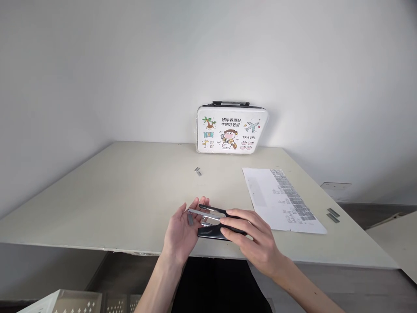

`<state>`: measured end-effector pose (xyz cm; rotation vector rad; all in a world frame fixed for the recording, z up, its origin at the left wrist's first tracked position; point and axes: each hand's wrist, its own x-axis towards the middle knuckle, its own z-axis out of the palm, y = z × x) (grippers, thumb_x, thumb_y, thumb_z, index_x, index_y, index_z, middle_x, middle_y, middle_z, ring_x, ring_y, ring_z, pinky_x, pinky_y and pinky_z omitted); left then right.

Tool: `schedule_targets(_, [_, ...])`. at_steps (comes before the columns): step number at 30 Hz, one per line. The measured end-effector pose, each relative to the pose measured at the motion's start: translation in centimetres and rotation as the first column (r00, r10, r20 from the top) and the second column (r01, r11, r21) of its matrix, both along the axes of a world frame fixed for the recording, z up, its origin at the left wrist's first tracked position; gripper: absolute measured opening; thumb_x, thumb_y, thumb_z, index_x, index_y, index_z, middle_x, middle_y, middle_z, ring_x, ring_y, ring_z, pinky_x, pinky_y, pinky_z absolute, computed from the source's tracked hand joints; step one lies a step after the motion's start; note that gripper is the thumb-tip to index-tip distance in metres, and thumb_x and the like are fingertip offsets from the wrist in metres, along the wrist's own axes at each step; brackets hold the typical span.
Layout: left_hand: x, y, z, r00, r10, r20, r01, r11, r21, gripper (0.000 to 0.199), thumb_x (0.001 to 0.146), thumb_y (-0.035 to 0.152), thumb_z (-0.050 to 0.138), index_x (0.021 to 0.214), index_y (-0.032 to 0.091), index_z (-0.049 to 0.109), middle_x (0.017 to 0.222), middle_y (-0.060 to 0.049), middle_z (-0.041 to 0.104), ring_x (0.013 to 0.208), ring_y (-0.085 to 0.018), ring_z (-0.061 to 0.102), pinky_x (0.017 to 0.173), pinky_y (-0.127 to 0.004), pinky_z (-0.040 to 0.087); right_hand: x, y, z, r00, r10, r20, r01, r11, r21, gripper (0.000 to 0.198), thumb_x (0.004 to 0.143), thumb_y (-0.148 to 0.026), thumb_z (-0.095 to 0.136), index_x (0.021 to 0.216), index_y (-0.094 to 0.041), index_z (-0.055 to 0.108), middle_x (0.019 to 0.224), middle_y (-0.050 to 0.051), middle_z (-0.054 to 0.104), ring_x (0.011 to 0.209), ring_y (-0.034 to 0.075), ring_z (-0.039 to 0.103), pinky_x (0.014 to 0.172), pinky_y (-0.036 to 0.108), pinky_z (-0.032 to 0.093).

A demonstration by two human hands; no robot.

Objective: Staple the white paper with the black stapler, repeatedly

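Note:
My right hand (256, 232) grips a black stapler (211, 231) from the right. The stapler is swung apart, its silver staple channel standing between the black top arm and the base. Palm up, my left hand (179, 232) lies at the stapler's other end with fingers stretched out. A short grey strip of staples (190, 219) rests on that palm, near the channel's tip. The stapler's left end overlaps the left fingers; whether they bear its weight I cannot tell.
On the pale table (130, 195) lie small staple strips (198, 171) in the middle and more staple strips (333, 215) at the right. A paper sheet (263, 208) with rows of staples lies right of my hands. A white cartoon case (232, 130) stands against the wall.

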<state>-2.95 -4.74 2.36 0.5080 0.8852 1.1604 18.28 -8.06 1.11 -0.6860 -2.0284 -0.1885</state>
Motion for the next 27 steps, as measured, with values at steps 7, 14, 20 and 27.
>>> schedule_targets(7, [-0.9,-1.0,-0.5,0.992,0.128,0.013,-0.128,0.991,-0.026,0.016,0.097,0.027,0.057,0.100,0.018,0.070,0.080,-0.003,0.062,0.066,-0.012,0.062,0.060,-0.024,0.057,0.8,-0.5,0.4,0.947,-0.099,-0.304,0.027,0.972,-0.233,0.041,0.094,-0.003,0.058,0.117,-0.034,0.072,0.112,0.004,0.078,0.120,0.029,0.070,0.090,0.054,0.065])
schedule_targets(14, [-0.7,-2.9,-0.1,0.760,0.255,-0.598,-0.036,0.935,0.354,0.049,0.097,0.049,0.058,0.140,0.026,0.063,0.064,0.007,0.028,0.051,-0.012,0.028,0.049,-0.024,0.029,1.2,-0.6,-0.5,0.840,-0.249,-0.483,-0.086,0.817,-0.570,0.020,0.093,-0.019,0.071,0.110,-0.030,0.072,0.123,0.007,0.074,0.122,0.029,0.068,0.101,0.052,0.059])
schedule_targets(20, [0.8,-3.4,-1.0,0.487,0.333,-0.807,0.261,0.826,0.499,0.047,0.097,0.038,0.051,0.138,0.024,0.068,0.065,0.005,0.033,0.054,-0.015,0.032,0.055,-0.028,0.031,-0.1,-0.5,-0.5,0.826,-0.252,-0.504,-0.127,0.789,-0.601,0.014,0.094,-0.029,0.072,0.109,-0.029,0.072,0.123,0.009,0.074,0.121,0.028,0.069,0.102,0.048,0.058])
schedule_targets(27, [0.3,-3.4,-1.2,0.715,0.244,-0.655,0.003,0.936,0.351,0.043,0.096,0.041,0.059,0.134,0.023,0.062,0.065,0.008,0.025,0.053,-0.012,0.026,0.052,-0.023,0.027,-1.4,3.4,-0.7,0.836,-0.313,-0.450,-0.142,0.669,-0.729,0.027,0.090,-0.041,0.076,0.110,-0.025,0.072,0.112,0.008,0.077,0.102,0.026,0.073,0.092,0.040,0.059])
